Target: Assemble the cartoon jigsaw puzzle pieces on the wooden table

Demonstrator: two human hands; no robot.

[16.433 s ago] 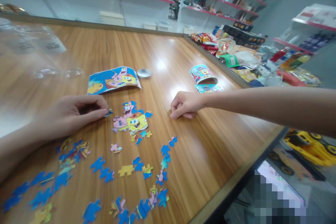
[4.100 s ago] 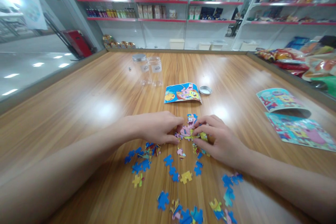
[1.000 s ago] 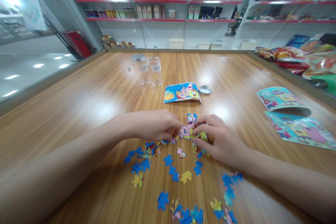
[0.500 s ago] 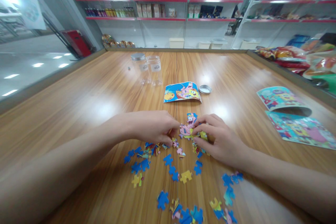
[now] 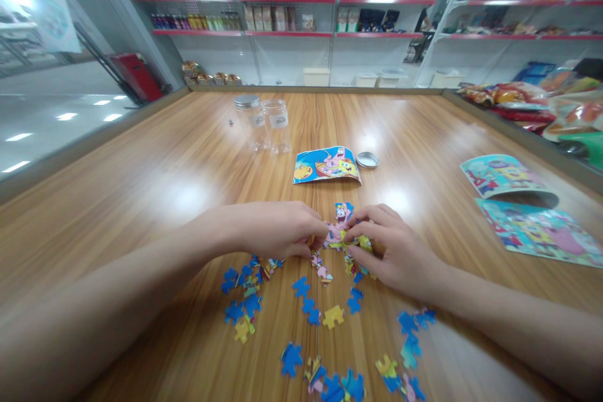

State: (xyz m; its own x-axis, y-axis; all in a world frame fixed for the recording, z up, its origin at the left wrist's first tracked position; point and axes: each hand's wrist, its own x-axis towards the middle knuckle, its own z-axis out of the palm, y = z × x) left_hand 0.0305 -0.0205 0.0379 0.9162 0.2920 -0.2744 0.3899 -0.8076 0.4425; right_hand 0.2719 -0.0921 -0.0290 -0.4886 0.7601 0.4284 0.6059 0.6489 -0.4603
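A partly joined cartoon jigsaw (image 5: 340, 231) lies on the wooden table (image 5: 141, 188) between my hands. My left hand (image 5: 277, 230) is curled, its fingertips pinched at the left edge of the joined part; what it pinches is too small to make out. My right hand (image 5: 393, 250) rests on the joined part's right side, fingers bent and pressing on it. Loose blue, yellow and pink puzzle pieces (image 5: 311, 311) are scattered in front of both hands. A printed picture sheet (image 5: 326, 165) lies just beyond the puzzle.
Two clear plastic jars (image 5: 264, 122) stand farther back, one with a metal lid; a loose lid (image 5: 368, 159) lies by the sheet. Two more picture sheets (image 5: 518, 207) lie at the right. Snack packets (image 5: 532, 103) sit past the right edge. Shop shelves line the back.
My left hand has shifted slightly down along the joined part's left edge; a pile of pieces under my left wrist has slid a little left. My right hand has stayed put.
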